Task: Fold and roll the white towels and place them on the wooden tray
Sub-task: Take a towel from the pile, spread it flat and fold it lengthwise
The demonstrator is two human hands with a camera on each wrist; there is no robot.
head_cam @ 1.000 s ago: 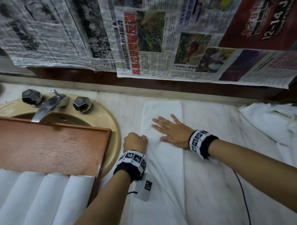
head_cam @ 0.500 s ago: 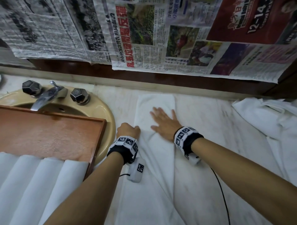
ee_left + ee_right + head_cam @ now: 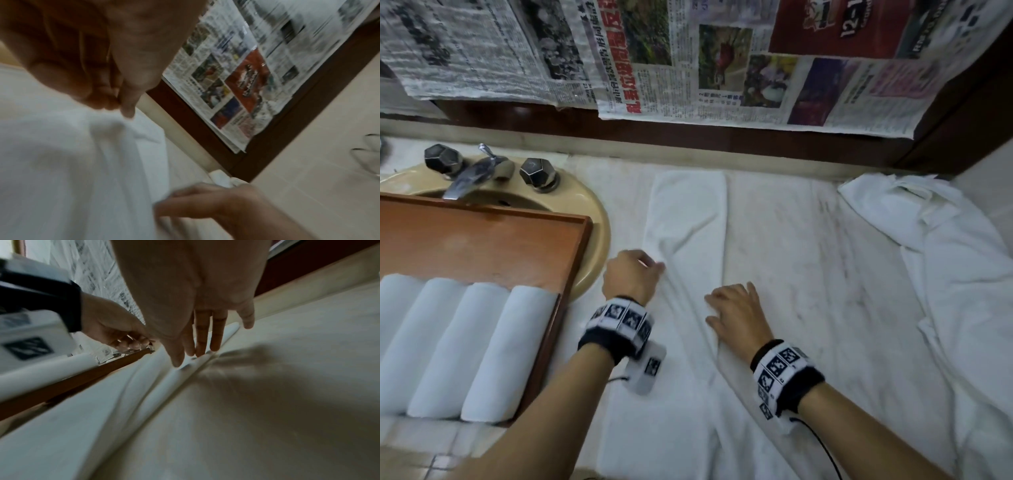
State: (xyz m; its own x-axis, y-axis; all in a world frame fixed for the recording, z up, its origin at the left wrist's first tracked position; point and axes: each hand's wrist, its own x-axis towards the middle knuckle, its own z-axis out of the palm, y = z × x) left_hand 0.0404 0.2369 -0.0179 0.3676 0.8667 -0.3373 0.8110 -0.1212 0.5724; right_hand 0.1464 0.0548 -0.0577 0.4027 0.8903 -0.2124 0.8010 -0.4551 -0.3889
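Towel (image 3: 681,240) lies as a long folded strip on the counter beside the wooden tray (image 3: 482,240). Our left hand (image 3: 631,275) pinches its left edge, our right hand (image 3: 736,317) presses flat — an uneven pull could skew the fold and loosen the roll.

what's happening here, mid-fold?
Yes, mid-fold. A person is folding a long white towel lengthwise on the counter. The left hand pinches the towel's left edge; the right hand lies flat on it, pressing along the crease. Four rolled towels already sit on the wooden tray over the sink. More unfolded towels are heaped at right.
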